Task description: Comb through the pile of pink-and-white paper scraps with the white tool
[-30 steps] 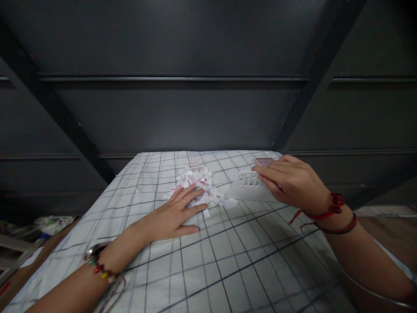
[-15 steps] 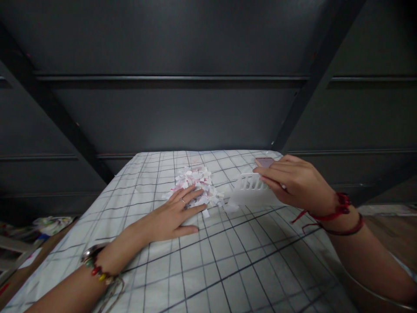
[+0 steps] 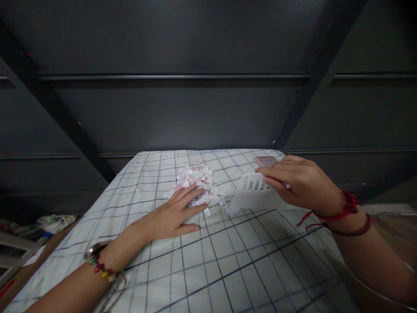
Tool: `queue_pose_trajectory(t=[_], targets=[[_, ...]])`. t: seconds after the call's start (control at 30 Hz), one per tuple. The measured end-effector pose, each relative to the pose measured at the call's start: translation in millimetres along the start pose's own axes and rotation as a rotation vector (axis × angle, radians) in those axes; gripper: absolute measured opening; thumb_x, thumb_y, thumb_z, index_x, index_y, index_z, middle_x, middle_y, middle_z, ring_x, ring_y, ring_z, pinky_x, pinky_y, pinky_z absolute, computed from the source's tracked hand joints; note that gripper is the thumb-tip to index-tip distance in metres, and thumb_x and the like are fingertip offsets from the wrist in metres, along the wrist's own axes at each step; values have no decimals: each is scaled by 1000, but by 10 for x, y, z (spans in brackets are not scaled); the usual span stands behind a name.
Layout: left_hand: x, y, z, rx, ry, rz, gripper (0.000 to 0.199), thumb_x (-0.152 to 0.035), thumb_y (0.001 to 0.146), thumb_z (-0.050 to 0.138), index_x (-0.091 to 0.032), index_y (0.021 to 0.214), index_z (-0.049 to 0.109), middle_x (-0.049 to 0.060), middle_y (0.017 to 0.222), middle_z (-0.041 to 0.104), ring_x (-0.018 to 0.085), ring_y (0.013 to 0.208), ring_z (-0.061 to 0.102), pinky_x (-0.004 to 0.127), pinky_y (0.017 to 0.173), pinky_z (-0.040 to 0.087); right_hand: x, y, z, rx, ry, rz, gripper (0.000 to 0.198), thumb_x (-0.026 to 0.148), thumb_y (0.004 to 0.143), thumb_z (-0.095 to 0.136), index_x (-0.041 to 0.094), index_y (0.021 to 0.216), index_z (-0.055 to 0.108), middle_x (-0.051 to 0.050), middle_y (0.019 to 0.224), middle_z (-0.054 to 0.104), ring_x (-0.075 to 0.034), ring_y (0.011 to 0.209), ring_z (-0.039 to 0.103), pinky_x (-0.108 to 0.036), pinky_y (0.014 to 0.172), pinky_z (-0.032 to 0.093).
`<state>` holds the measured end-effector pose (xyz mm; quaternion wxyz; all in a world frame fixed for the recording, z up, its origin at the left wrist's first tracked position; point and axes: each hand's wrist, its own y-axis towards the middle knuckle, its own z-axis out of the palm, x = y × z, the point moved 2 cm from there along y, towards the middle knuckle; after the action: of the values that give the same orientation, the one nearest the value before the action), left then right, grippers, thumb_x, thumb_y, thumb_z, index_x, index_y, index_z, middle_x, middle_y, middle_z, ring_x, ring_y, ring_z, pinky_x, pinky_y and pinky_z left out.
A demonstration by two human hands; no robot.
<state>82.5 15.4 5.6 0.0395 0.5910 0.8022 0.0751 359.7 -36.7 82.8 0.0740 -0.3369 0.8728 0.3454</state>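
Note:
A heap of torn paper scraps, white with some pink, lies on the checked cloth. My left hand rests on the near side of the heap, palm down with fingers spread, and wears a ring. To its right, my right hand grips the slotted top edge of a flat white plastic piece. Its lower edge is at the cloth, close to a few scraps at the heap's right side. My fingers cover the piece's right end, so its full shape is hidden.
A pinkish phone-like object lies on the cloth behind my right hand. Dark panels rise along the far edge of the cloth. Down at the left, off the cloth, is a crumpled patterned bundle.
My right hand and the white plastic piece have shifted very slightly to the right. My left hand stays on the scraps.

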Motion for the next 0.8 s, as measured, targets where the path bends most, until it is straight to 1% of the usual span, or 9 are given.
queue_pose_trajectory(t=[0.13, 0.23, 0.37, 0.57, 0.67, 0.8], targets=[[4, 2, 8, -7, -2, 2, 50, -43, 88, 48, -23, 132, 35, 9, 145, 13, 33, 131, 9, 53, 104, 15, -24, -21, -19, 2, 47, 36, 22, 23, 87, 39, 19, 87, 60, -1, 71, 66, -14, 65, 58, -29, 66, 43], [3, 5, 10, 2, 13, 4, 49, -44, 89, 46, -21, 131, 35, 10, 145, 13, 33, 131, 8, 52, 104, 15, -39, -29, -21, -4, 34, 51, 21, 22, 86, 40, 20, 86, 61, -1, 74, 67, -15, 69, 59, -29, 66, 43], [-1, 3, 6, 12, 20, 3, 48, -43, 89, 46, -20, 131, 36, 11, 145, 14, 33, 131, 8, 53, 104, 14, -31, -27, -5, 22, 20, 34, 21, 22, 86, 40, 19, 82, 60, -1, 72, 66, -15, 65, 58, -30, 67, 43], [-9, -3, -13, 25, 10, -7, 48, -44, 89, 46, -19, 130, 39, 12, 144, 16, 35, 131, 9, 53, 103, 15, -10, -22, -11, 57, 132, 32, 23, 23, 87, 37, 20, 81, 59, -1, 71, 65, -14, 65, 58, -29, 66, 42], [-14, -2, -17, 24, 16, -7, 47, -44, 90, 45, -19, 129, 40, 13, 143, 17, 34, 131, 9, 53, 103, 16, 8, -15, -24, 57, 183, 25, 25, 24, 88, 36, 20, 79, 59, -1, 67, 64, -13, 62, 57, -28, 63, 41], [-5, -2, -1, 23, 11, -12, 48, -44, 89, 45, -21, 130, 38, 12, 145, 14, 34, 131, 8, 54, 102, 17, 20, -9, -37, 31, 200, 19, 23, 25, 88, 37, 19, 80, 58, -1, 69, 64, -13, 62, 56, -27, 62, 41]])
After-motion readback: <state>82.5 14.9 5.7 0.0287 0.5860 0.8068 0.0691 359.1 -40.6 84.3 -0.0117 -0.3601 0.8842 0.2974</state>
